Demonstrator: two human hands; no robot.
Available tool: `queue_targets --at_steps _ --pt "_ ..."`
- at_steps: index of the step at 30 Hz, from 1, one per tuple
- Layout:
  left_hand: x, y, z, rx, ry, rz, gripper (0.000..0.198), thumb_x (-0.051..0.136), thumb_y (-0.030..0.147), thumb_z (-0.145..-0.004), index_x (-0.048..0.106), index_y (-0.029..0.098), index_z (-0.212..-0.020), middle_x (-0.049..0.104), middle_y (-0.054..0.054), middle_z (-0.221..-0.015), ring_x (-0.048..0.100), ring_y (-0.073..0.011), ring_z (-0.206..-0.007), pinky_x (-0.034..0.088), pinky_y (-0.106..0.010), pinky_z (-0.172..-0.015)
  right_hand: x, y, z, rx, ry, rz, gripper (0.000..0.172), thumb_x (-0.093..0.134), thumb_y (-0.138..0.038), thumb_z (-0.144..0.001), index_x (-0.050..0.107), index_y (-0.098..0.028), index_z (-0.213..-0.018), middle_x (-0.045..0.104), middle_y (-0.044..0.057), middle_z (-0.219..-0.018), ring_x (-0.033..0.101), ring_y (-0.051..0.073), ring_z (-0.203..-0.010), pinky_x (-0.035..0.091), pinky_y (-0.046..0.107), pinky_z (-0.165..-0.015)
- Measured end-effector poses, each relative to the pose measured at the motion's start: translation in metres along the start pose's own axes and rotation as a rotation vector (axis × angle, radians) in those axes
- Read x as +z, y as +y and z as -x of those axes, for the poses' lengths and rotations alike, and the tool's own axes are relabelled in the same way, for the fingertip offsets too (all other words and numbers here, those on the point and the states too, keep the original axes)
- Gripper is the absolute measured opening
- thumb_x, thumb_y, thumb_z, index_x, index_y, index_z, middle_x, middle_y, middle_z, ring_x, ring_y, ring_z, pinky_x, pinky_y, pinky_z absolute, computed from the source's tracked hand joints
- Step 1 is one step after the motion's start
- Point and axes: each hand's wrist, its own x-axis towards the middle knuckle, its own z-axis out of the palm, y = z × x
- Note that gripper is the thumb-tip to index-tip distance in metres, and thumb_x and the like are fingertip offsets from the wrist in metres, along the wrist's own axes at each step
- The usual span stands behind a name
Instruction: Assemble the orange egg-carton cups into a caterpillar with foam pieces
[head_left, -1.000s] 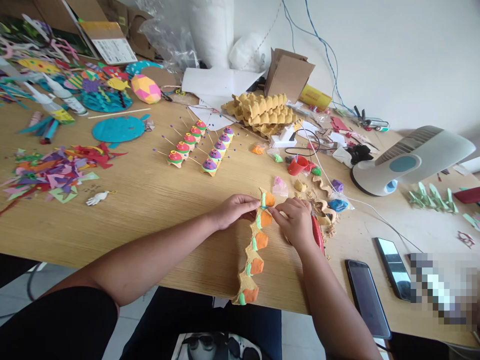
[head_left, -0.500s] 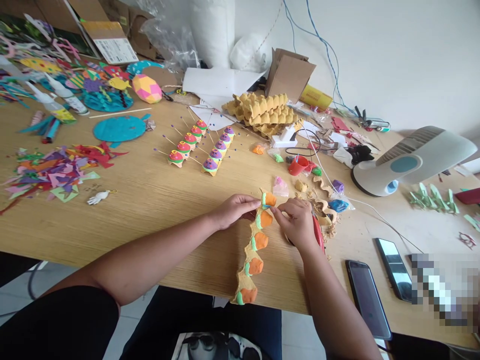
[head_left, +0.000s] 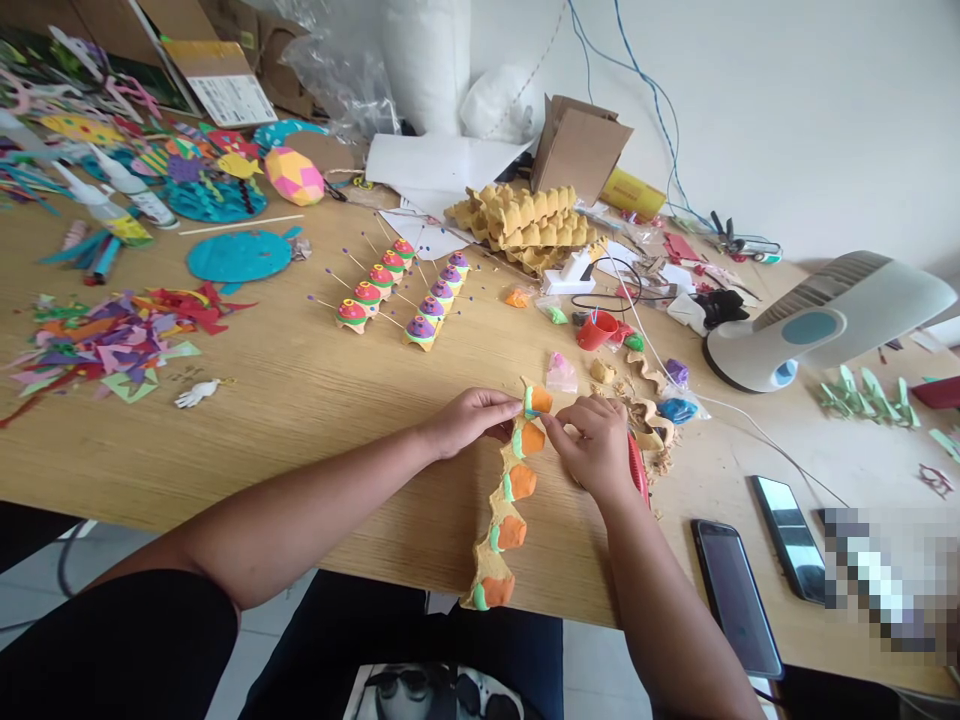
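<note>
A strip of egg carton cups (head_left: 512,482) runs from the table toward my lap, its cups covered in orange clay with light green clay along one side. My left hand (head_left: 474,420) grips the far end of the strip between thumb and fingers. With its fingers pinched, my right hand (head_left: 592,440) holds a thin blue tool (head_left: 532,413), whose tip touches the clay at the farthest cup. Most of the tool is hidden in the fingers. Beyond stand two finished-looking strips, one with red cups (head_left: 380,282) and one with purple cups (head_left: 439,300).
Colourful paper scraps (head_left: 124,340) lie at the left. Stacked egg cartons (head_left: 525,225), a power strip (head_left: 568,275) and a red cup (head_left: 596,330) stand farther back. To the right are a white fan-like device (head_left: 817,315) and two phones (head_left: 736,597).
The blue tool's tip has shifted slightly on the farthest cup's clay. Both hands and the strip stay almost in place.
</note>
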Motion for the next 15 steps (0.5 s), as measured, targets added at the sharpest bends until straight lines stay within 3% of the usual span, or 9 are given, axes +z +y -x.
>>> queue_targets --at_steps 4,15 --pt "-0.0001 -0.0004 -0.0007 -0.001 0.0 0.013 0.046 0.08 0.059 -0.078 0.081 0.015 -0.091 0.075 -0.006 -0.083 0.065 -0.0125 -0.072 0.048 -0.023 -0.067 -0.0006 0.0012 0.0 -0.009 -0.009 -0.055 0.029 0.073 -0.037 -0.093 0.067 -0.021 -0.069 0.064 -0.001 -0.065 0.057 0.016 -0.069 0.033 0.037 -0.077" --pt "0.0014 0.0025 0.0002 -0.017 -0.007 0.011 0.047 0.081 0.06 -0.077 0.081 0.015 -0.089 0.074 -0.005 -0.081 0.064 -0.0125 -0.071 0.048 -0.023 -0.066 -0.0001 -0.0014 0.0004 -0.072 0.011 0.082 0.032 0.071 -0.038 -0.095 0.067 -0.021 -0.068 0.063 -0.001 -0.063 0.056 0.016 -0.07 0.031 0.037 -0.078"
